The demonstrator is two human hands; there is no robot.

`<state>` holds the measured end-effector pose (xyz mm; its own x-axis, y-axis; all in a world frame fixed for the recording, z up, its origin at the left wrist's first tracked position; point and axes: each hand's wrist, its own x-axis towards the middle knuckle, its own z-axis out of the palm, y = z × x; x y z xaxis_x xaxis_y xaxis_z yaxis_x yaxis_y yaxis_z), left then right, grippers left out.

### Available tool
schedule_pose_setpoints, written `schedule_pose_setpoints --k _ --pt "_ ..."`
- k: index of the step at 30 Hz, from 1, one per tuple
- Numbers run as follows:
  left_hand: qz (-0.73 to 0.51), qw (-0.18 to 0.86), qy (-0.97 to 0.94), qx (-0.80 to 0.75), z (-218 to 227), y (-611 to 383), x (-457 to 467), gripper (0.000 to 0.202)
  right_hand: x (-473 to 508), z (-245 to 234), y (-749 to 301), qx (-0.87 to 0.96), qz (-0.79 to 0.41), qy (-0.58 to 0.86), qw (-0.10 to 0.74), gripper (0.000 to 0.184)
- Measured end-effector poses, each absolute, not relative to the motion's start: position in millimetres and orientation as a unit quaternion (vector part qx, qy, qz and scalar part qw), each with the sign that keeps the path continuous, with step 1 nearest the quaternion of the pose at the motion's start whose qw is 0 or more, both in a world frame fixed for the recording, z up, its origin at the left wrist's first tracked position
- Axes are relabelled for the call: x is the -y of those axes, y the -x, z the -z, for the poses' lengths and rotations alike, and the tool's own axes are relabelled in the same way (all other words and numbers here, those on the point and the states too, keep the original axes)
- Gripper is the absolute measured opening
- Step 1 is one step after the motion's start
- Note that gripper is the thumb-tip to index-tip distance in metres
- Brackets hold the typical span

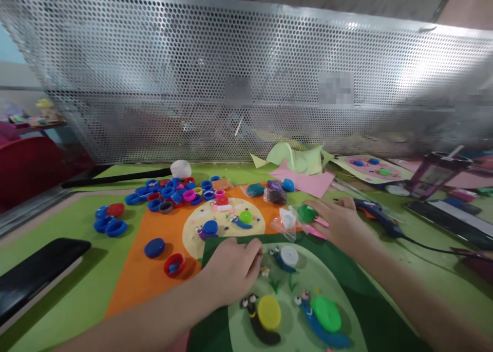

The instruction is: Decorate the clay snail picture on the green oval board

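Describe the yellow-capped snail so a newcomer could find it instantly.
Find the dark green sheet bearing a pale green panel. On that panel, the snail lies below and right of the left hand in the picture. Its yellow cap and blackish body set it apart from the blue-bodied white-capped snail and green-capped snail.

Greens, orange and blue filling my feed!

By my right fingers [313, 208], a green lump [307, 214] and a pink strip [316, 232]; below my left fingers [253, 255], a yellow disc [269, 313] on a black body [266, 336], then a bright green disc [327, 314] on a blue body [334, 339], over a pale green oval [339, 290] edged by a dark green sheet [210, 331]. Beyond both, blue caps [167, 193] and a silver panel [154, 59] patterned with dots.
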<state>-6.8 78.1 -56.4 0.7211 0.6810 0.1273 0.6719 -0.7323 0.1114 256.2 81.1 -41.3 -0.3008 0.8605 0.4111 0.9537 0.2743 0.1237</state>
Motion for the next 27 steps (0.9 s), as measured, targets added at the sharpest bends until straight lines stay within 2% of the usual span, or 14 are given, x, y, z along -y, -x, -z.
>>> schedule_pose_setpoints --k 15,23,27 --pt "-0.122 0.101 -0.910 -0.384 56.2 8.2 -80.0 0.014 -63.8 27.0 -230.3 0.832 0.205 0.495 0.142 0.017" --pt "-0.284 0.250 -0.841 -0.387 46.6 9.6 -71.4 0.009 -51.2 16.8 -212.7 0.863 0.236 0.428 0.126 0.012" --pt "-0.302 0.341 -0.813 -0.364 44.3 5.1 -58.7 0.012 -42.2 16.1 -203.4 0.872 0.271 0.387 0.127 0.016"
